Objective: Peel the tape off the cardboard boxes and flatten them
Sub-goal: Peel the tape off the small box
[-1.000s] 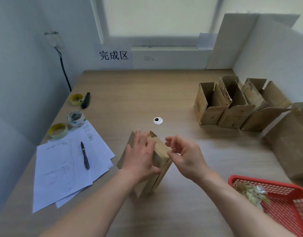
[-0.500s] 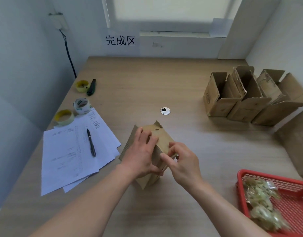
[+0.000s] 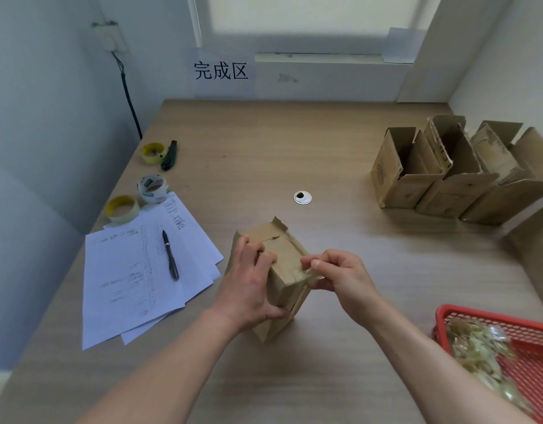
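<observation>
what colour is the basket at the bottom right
Red, a mesh basket; the head view, the only one, shows it.

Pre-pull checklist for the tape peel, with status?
1. Left hand braces box: ok, fingers on top, thumb on the near side.
2. Right hand has a grip on the tape: ok, pinched at the top right edge.
3. Tape end lifted: ok, a short strip stands off the box.
4. Tape whole along the seam: cannot tell.
5. Pull path to the right: ok, bare table there.
6. Basket for scraps near: ok, by the right forearm.
</observation>
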The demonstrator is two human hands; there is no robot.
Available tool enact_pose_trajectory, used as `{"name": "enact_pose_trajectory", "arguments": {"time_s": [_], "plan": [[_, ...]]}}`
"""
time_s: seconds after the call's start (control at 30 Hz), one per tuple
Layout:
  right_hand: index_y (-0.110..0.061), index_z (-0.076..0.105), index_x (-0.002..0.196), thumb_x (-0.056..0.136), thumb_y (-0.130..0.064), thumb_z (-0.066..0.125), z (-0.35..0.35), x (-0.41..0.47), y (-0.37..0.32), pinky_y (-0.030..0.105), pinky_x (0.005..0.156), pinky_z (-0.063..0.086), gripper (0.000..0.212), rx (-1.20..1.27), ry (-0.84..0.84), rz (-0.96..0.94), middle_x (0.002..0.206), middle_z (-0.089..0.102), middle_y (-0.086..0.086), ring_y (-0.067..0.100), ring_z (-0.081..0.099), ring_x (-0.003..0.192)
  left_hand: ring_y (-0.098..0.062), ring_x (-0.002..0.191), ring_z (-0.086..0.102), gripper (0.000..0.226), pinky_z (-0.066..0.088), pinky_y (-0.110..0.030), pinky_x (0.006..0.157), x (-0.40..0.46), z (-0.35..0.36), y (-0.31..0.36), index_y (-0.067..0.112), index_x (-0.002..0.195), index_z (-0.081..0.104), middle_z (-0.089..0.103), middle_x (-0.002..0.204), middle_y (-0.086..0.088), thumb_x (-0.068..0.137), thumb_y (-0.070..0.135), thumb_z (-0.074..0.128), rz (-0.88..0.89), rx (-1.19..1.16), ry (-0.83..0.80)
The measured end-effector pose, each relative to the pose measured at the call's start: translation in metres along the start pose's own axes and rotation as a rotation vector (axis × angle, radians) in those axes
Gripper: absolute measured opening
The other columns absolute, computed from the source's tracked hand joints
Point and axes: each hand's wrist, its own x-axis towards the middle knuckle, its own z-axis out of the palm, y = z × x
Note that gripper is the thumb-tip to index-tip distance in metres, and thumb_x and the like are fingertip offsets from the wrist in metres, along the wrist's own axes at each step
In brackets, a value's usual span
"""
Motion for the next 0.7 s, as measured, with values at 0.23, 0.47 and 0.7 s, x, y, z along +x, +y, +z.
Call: {"name": "enact_pose_trajectory", "arguments": {"time_s": [0.23, 0.47, 0.7], "plan": [[-0.008, 0.053, 0.062, 0.071, -0.006, 0.058, -0.002, -0.005, -0.009, 0.035, 0.061, 0.055, 0.01, 0.103, 0.025, -0.072, 0.087, 0.072, 0.018, 0.029, 0.067, 0.077, -0.039, 0.143, 0.02, 0.102, 0.037, -0.047, 0.112, -0.008, 0.008, 0.007, 0.011, 0.127, 0.054, 0.042, 0.133, -0.009, 0.044, 0.062, 0.087, -0.003, 0.086, 0.09], [-0.034, 0.059, 0.08, 0.059, -0.078, 0.059, 0.012, -0.012, -0.014, 0.025, 0.067, 0.043, 0.049, -0.945, 0.079, -0.172, 0.085, 0.056, -0.015, 0.004, 0.055, 0.076, -0.037, 0.126, 0.048, 0.104, 0.047, -0.045, 0.082, -0.014, 0.017, 0.02, 0.015, 0.109, 0.05, 0.053, 0.118, -0.009, 0.029, 0.071, 0.084, 0.014, 0.178, 0.254], [-0.026, 0.048, 0.063, 0.09, -0.03, 0.066, 0.014, -0.014, 0.003, 0.028, 0.07, 0.04, 0.032, -0.921, 0.113, -0.325, 0.093, 0.058, -0.013, 0.012, 0.057, 0.081, -0.033, 0.118, 0.049, 0.103, 0.037, -0.046, 0.083, -0.022, 0.021, 0.014, 0.016, 0.105, 0.048, 0.051, 0.113, -0.007, 0.031, 0.081, 0.077, 0.006, 0.202, 0.334]]}}
